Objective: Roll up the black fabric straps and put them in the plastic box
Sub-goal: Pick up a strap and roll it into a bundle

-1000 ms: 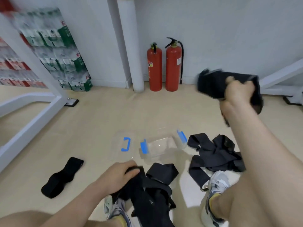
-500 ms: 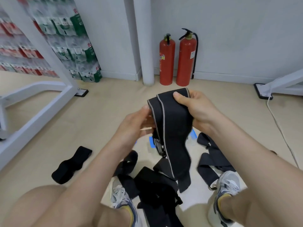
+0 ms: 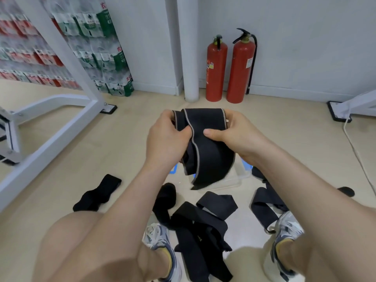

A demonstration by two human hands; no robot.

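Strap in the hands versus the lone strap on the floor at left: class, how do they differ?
The held strap is raised, gripped by the left hand and right hand; the lone strap lies untouched on the floor. The held strap has pale edging; the lone strap looks plain black. Both are black fabric.

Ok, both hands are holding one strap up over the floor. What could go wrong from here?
The strap, gripped by the left hand and the right hand, has a tail hanging loose; the roll may come out slack or unwind if a grip slips. The plastic box is mostly hidden behind the strap, so the drop might miss it. On the floor, loose straps lie tangled between the shoes and could catch a foot.
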